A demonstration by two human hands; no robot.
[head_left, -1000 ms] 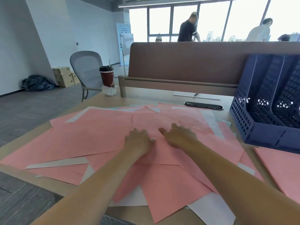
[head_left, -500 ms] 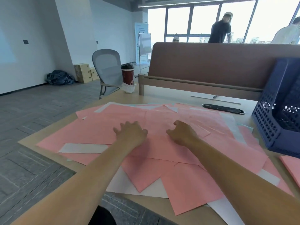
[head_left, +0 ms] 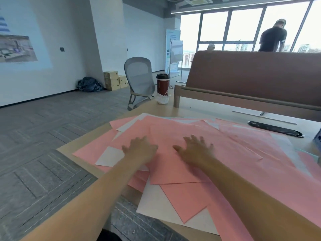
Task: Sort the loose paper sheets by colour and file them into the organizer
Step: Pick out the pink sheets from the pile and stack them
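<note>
Looking down at a light wooden desk (head_left: 208,111), we see our two bare arms reaching forward from six o'clock. Our left hand (head_left: 140,148) lies palm down on a loose spread of salmon-pink paper sheets (head_left: 234,146), its fingers (head_left: 141,140) straight and a little apart, gripping nothing. Our right hand (head_left: 196,150) rests just beside it, toward three o'clock. It is also flat on the pink paper, with its fingers (head_left: 192,140) splayed wide and the thumb pointing at the left hand. The two hands are near each other but not touching.

The pink sheets overlap at odd angles and cover most of the desk from nine o'clock round to three o'clock. From beneath them poke plain white paper sheets (head_left: 156,204), the largest at six o'clock by the near edge and a smaller corner at nine o'clock by the left wrist.

At three o'clock, cut off at the edge of view, only a corner of the dark blue plastic organizer (head_left: 318,140) shows, well apart from both hands. At two o'clock a black oblong cable slot (head_left: 276,131) sits in the desk. At twelve o'clock a dark red paper cup with a black lid (head_left: 163,86) stands at the far desk corner, beside a brown padded partition (head_left: 251,75). A grey mesh office chair (head_left: 139,79) stands at eleven o'clock.
</note>
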